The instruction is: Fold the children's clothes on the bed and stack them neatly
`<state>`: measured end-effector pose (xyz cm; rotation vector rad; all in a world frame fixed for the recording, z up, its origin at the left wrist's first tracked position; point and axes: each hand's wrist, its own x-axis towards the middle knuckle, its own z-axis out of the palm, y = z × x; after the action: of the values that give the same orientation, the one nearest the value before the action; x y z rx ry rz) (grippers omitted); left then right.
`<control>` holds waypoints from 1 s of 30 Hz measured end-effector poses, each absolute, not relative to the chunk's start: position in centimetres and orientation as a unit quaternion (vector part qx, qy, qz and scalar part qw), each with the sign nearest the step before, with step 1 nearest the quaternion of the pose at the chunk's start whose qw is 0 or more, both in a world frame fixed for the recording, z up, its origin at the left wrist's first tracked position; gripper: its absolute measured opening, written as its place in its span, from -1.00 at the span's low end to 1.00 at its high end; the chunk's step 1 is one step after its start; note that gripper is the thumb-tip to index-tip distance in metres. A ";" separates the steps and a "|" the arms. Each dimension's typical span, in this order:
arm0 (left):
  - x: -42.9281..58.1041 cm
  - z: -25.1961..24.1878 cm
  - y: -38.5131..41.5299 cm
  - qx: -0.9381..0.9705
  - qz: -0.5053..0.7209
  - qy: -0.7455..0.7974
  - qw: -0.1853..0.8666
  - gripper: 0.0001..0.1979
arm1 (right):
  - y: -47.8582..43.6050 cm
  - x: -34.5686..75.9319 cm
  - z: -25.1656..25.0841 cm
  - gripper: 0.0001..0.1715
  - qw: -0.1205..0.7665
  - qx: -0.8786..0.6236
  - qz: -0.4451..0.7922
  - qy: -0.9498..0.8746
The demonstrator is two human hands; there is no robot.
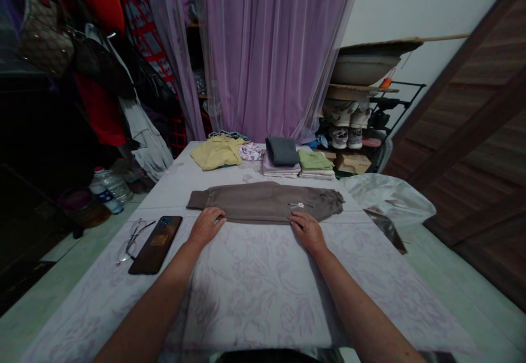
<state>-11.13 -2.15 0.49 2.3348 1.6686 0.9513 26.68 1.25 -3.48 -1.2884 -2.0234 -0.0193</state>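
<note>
The left hand and the right hand both lie flat and open. Neither one grips anything. Their fingers rest on the near edge of the brown pants, which lie folded long ways, right in front of the hands. The fingers hide a bit of that edge. A small white flower sits on the pants, near the right hand.

The pants and hands are on a cloth with pale flowers. The cloth covers something, but I can't tell if it is a bed or a table. Its near end is cut off at the bottom of the view.

Past the pants, away from the hands, is a yellow shirt. Just right of it are two stacks of folded clothes. To the left of the left hand lie a phone and glasses. Off past the right hand is a white plastic bag. The far left side is very dark, so things there are hard to make out.
</note>
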 end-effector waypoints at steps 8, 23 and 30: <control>-10.0 0.4 -1.8 0.738 0.327 0.582 0.095 -0.87 | 1.2 26.5 -3.4 -0.70 0.359 -0.498 -0.011 -0.789; -9.6 0.9 -2.1 0.418 0.593 0.651 0.223 -0.86 | 0.7 26.3 -3.2 -0.67 0.370 -0.498 -0.003 -0.784; -10.2 1.1 -1.0 0.224 0.690 0.651 0.223 -0.87 | 0.3 26.2 -2.8 -0.67 0.390 -0.485 -0.002 -0.783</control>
<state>-10.16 -1.00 1.09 0.6192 1.7985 1.9054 26.21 0.25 -2.82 -1.2316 -1.9903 -0.0045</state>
